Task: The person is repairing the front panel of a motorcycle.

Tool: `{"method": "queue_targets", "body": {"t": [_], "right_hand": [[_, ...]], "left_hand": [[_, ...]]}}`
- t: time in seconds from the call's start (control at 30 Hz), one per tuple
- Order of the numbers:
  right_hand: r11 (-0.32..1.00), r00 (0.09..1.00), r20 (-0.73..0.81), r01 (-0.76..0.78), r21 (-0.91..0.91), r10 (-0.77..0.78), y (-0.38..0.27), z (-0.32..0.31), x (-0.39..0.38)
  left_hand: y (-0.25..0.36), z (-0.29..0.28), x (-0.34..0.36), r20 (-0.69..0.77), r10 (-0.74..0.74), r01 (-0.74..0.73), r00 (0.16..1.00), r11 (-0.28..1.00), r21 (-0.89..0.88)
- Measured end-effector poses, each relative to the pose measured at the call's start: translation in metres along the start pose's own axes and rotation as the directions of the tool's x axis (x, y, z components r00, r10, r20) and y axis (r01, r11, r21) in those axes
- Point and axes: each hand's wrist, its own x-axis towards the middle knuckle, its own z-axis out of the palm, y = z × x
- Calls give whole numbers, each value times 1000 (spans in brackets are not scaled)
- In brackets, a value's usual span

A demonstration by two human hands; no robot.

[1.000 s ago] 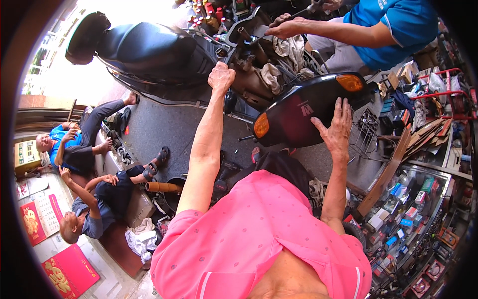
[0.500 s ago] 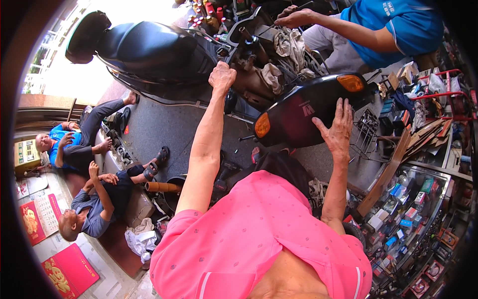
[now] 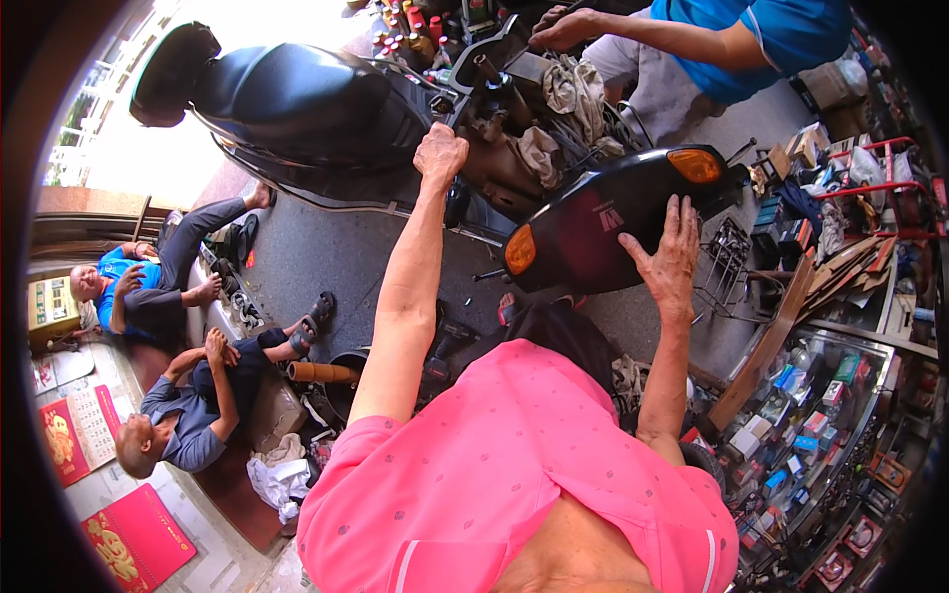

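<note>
Scooter panel [image 3: 603, 232], black with orange lamps, hangs beside the stripped scooter [image 3: 395, 119] as the right hand [image 3: 667, 262] lies flat on it, fingers spread, apparently steadying it. The left hand [image 3: 440, 153] is curled in a fist at the exposed frame; any grasp is unclear. A co-worker's hand [image 3: 563, 28] works nearby.

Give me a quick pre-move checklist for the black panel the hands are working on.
1. Right hand flat on black panel: ok.
2. Left hand closed at the scooter frame: ok; what it grips, cannot tell.
3. Panel free of the scooter: cannot tell, its far edge is hidden.
4. Co-worker's hand apart from the panel: ok.
5. Floor under the panel free of loose parts: not ok, small bits lie there.
</note>
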Motion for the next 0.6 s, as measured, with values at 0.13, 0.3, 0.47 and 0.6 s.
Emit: {"method": "queue_targets", "body": {"t": [0.13, 0.3, 0.47, 0.6], "right_hand": [[1000, 1000, 5, -6, 2, 6, 0, 0, 0], [1000, 1000, 9, -8, -2, 8, -1, -1, 0], [1000, 1000, 11, -13, 0, 13, -1, -1, -1], [1000, 1000, 6, -16, 4, 16, -1, -1, -1]], "left_hand": [[1, -2, -1, 10, -2, 2, 1000, 1000, 3], [0, -2, -1, 3, 6, -6, 1000, 1000, 6], [0, -1, -2, -2, -2, 2, 1000, 1000, 4], [2, -3, -2, 13, -13, 13, 1000, 1000, 7]]}}
